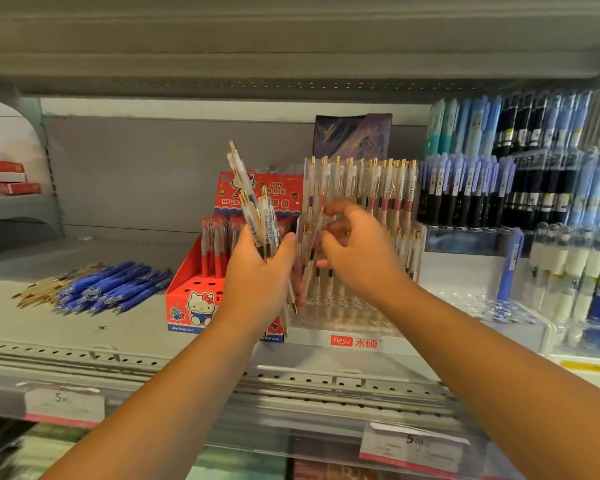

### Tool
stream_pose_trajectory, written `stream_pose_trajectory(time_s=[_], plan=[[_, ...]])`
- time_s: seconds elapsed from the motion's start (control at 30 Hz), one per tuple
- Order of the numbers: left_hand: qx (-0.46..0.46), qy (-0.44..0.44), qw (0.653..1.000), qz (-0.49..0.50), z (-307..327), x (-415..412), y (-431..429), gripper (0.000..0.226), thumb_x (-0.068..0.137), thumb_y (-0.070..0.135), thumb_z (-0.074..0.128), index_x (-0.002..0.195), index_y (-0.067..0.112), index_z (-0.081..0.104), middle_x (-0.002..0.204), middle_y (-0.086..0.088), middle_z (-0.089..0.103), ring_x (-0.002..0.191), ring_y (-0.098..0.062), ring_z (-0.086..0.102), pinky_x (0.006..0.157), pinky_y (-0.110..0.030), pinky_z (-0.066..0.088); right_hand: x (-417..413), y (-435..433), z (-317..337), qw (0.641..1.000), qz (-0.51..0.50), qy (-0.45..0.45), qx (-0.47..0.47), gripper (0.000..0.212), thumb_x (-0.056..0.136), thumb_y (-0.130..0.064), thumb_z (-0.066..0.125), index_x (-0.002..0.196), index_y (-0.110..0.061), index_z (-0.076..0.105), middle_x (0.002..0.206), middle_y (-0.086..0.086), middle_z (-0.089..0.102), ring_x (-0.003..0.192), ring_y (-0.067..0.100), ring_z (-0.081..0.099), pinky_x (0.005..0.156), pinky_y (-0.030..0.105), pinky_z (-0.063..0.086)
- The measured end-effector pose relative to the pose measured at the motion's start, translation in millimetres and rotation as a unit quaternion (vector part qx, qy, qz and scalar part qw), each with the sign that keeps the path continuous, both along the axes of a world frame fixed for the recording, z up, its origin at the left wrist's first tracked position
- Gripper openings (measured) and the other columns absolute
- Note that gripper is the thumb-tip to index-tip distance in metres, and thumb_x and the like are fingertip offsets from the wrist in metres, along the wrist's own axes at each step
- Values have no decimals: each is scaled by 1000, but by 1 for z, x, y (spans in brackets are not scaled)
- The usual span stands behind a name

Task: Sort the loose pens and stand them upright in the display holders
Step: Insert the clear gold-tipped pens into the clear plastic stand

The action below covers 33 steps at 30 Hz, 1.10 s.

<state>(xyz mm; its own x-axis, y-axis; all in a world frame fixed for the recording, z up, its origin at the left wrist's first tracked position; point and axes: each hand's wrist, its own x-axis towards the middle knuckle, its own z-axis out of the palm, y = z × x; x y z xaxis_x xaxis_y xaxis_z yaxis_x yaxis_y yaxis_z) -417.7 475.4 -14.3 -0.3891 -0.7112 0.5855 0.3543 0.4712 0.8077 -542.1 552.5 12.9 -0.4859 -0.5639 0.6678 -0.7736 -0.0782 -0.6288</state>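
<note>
L hand (258, 276) clamped on clear pens (257, 211) — R hand (358, 252), fingers curled, blurs w/ holder (355, 341); grip can't tell.

Left hand (257, 271) gripping clear pens (253, 202), right hand (357, 258) pinching single pen (313, 244), holder (355, 341) behind

Clear, seemingly plastic holder (357, 320)

Two hands. Left hand (260, 271): bundle (257, 209) of at least four clear pens. Right hand (361, 254): one pen (313, 251). One red box (179, 306); one clear holder (354, 341). Loose blue pens (118, 287): roughly ten, blurred. Two price tags (63, 407). Three stacked packs (11, 188), far left.
</note>
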Motion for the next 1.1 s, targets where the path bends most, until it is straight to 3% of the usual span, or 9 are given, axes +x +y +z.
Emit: stream_pose_trajectory(time_s=[0.07, 0.2, 0.37, 0.53, 0.63, 0.7, 0.77, 0.9, 1.1], plan=[[2, 3, 1000, -17, 1, 2, 2, 11, 98, 30, 58, 109, 33, 58, 79, 4, 69, 71, -19, 70, 63, -41, 60, 1, -1, -3, 998, -8, 36, 42, 36, 95, -18, 61, 129, -27, 56, 90, -16, 62, 78, 5, 67, 70, 29, 61], [15, 20, 999, -48, 2, 4, 5, 12, 100, 26, 56, 106, 34, 49, 62, 2, 66, 44, -19, 59, 42, -33, 54, 2, -4, -5, 998, -5, 22, 58, 36, 95, -15, 62, 130, -25, 58, 87, -10, 67, 72, 8, 69, 67, 33, 62], [29, 16, 997, -64, 2, 5, 6, 13, 100, 27, 56, 105, 33, 45, 64, -3, 67, 44, -20, 59, 43, -33, 54, 9, -6, -7, 992, -15, 80, 97, 34, 95, -16, 61, 129, -19, 58, 89, -11, 64, 80, 11, 68, 74, 28, 58], [31, -1, 996, -81, -2, 4, 4, 13, 98, 31, 59, 108, 34, 50, 71, -8, 69, 50, -24, 63, 45, -34, 54, 6, 0, -7, 994, -16, 58, 96, 31, 95, -19, 61, 126, -21, 59, 84, -7, 67, 76, 7, 69, 62, 20, 52], [37, -18, 995, -94, -3, 3, 3, 19, 97, 33, 60, 113, 32, 51, 71, -2, 70, 51, -22, 64, 47, -33, 55, 7, 6, -7, 993, -25, 75, 88, 34, 95, -20, 61, 129, -21, 62, 95, -6, 70, 80, 8, 67, 73, 27, 58], [33, -24, 993, -109, -3, 3, 4, 20, 95, 32, 63, 113, 33, 54, 73, 1, 71, 50, -22, 64, 47, -34, 55, 11, 10, -6, 994, -41, 96, 45, 30, 95, -21, 60, 125, -22, 66, 91, -13, 68, 77, 2, 64, 68, 15, 53], [27, -35, 991, -128, -3, 2, 5, 22, 94, 31, 65, 113, 34, 55, 75, 2, 71, 50, -22, 63, 47, -35, 55, 15, 14, -2, 998, -21, 59, -9, 27, 95, -24, 60, 121, -23, 68, 91, -19, 65, 81, -5, 62, 63, 7, 45], [4, -78, 979, -186, -4, 2, 9, 30, 91, 30, 68, 118, 31, 55, 73, 2, 70, 53, -25, 63, 50, -37, 55, 21, 20, 12, 983, 137, -119, -33, 17, 93, -18, 63, 100, -31, 72, 90, -12, 74, 84, 3, 70, 62, 17, 51], [3, -73, 982, -175, -4, 1, 8, 30, 90, 33, 68, 116, 30, 54, 79, 5, 72, 57, -29, 69, 50, -40, 57, 17, 27, 14, 966, 173, -185, -61, 18, 89, -10, 71, 101, -23, 68, 95, 2, 75, 90, 15, 73, 77, 29, 60]])
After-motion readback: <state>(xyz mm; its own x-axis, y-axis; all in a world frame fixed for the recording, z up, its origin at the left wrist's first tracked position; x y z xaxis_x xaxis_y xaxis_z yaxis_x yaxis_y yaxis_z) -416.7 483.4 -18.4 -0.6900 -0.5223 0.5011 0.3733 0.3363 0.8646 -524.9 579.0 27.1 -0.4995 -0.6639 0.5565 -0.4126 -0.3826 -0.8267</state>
